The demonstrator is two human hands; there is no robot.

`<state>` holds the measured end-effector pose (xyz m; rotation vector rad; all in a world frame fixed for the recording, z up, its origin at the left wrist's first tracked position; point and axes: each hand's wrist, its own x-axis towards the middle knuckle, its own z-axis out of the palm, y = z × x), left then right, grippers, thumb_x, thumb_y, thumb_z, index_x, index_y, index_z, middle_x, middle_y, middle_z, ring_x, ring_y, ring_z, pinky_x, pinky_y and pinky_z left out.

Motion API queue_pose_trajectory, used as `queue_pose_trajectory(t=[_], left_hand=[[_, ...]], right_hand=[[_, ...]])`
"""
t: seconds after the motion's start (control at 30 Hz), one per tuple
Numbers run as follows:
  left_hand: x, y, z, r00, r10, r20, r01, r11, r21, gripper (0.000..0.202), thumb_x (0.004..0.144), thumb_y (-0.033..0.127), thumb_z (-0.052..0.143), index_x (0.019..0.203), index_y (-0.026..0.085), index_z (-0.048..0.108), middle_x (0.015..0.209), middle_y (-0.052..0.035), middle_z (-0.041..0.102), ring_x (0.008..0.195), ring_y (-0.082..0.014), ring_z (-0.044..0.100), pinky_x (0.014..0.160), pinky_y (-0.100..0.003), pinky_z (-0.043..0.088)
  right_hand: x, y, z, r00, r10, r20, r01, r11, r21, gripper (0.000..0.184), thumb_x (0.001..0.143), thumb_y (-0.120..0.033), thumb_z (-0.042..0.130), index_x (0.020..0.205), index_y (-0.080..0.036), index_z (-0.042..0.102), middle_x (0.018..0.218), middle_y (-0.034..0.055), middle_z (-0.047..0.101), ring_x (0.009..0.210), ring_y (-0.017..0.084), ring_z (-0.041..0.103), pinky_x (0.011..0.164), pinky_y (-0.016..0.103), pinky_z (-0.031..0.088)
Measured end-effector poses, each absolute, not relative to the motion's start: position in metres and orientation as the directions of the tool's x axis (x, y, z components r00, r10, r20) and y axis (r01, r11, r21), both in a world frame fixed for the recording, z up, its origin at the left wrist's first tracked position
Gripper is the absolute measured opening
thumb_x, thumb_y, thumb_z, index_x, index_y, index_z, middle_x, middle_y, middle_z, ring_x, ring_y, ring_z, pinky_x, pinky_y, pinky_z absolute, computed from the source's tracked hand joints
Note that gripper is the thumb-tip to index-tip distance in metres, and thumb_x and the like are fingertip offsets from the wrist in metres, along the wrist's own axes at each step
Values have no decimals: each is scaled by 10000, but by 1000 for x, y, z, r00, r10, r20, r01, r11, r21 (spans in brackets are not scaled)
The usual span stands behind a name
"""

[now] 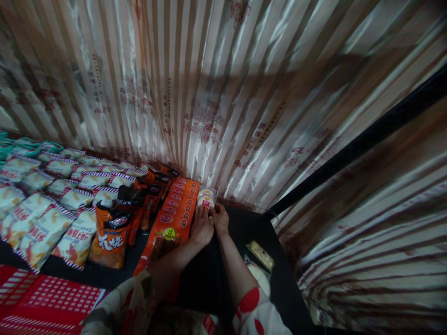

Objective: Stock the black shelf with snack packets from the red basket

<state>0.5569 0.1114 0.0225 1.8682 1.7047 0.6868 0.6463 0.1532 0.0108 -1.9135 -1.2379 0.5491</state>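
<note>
My left hand (201, 226) and my right hand (220, 217) reach together to the back of a black shelf (251, 228), side by side and touching. Both rest at a small pale snack packet (206, 197) that stands against the striped curtain. The left hand lies flat with fingers stretched over the edge of a row of orange packets (176, 209). The right hand's fingers curl at the bottom of the pale packet. My sleeves are pale with red spots.
Left of the orange row stand dark orange snack bags (112, 237), then several rows of white chip bags (42, 228). A yellowish packet (261, 254) lies right of my arms. A black bar (349, 153) crosses the shiny striped curtain (223, 93). A red checked cloth (52, 298) lies bottom left.
</note>
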Motion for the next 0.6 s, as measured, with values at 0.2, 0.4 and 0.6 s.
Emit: queue_pose_trajectory(t=[0.2,0.4,0.6], left_hand=[[555,95,33,31,995,91,681,-88,727,468,850,170,373,1292,36,450,1402,-183,401,1359,-274,251,1113,-451,249],[556,68,50,51,998,48,626,-69,777,424,808,70,395,1212,80,524,1285,-140,540,1218,-212,473,1049,-332,355],[554,32,61,81,996,44,583,-83,808,432,776,22,376,1156,122,555,1202,-105,599,1143,-184,525,1029,-313,371]], right_hand=[[646,137,9,497,855,148,569,-192,-800,461,749,-345,508,1140,-110,576,1047,134,652,865,200,633,794,291,475],[643,109,11,468,861,202,563,-114,-819,385,757,-314,455,1042,-115,621,1051,134,650,953,212,603,857,309,451],[640,77,12,469,866,176,518,-108,-848,374,756,-295,405,1006,-136,634,994,106,674,893,195,620,830,311,460]])
